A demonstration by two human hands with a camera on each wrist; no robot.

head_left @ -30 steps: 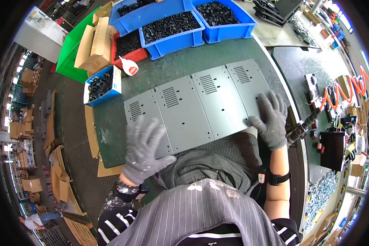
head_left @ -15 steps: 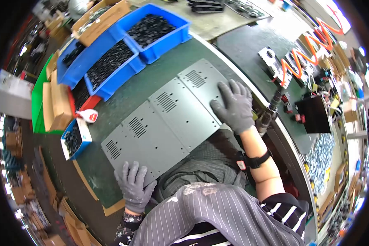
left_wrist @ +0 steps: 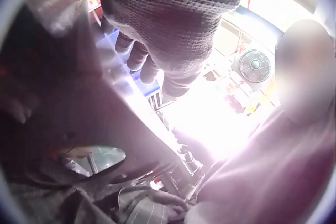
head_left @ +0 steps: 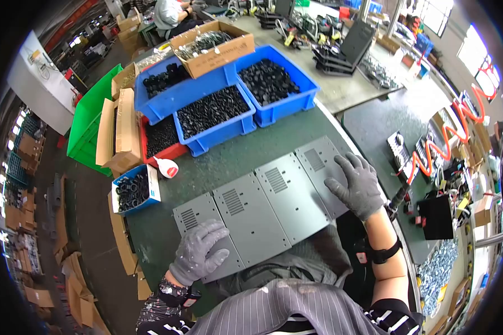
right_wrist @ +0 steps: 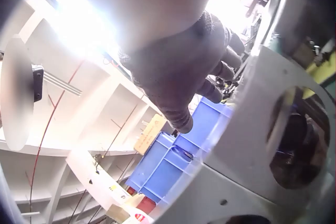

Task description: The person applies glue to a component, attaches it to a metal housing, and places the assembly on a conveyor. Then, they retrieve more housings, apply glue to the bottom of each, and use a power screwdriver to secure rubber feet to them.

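Note:
Several flat grey metal panels with vent slots and small holes lie side by side in a row along the near edge of the green worktable. At the row's left end, my grey-gloved left hand lies over the near part of the leftmost panel, fingers extended. My right hand, gloved too, spreads its fingers over the rightmost panel at the other end. In the left wrist view, the left hand shows its palm side. The right wrist view has the right hand close above a panel's edge.
Blue bins of small black parts stand behind the panels, with a red bin beside them. A white bottle and a small box of black rings are at the left. A power tool hangs at the right.
The head view swung and then turned back, now showing more of the far bench. My left hand now lies farther over the leftmost panel; my right hand stays at the right end.

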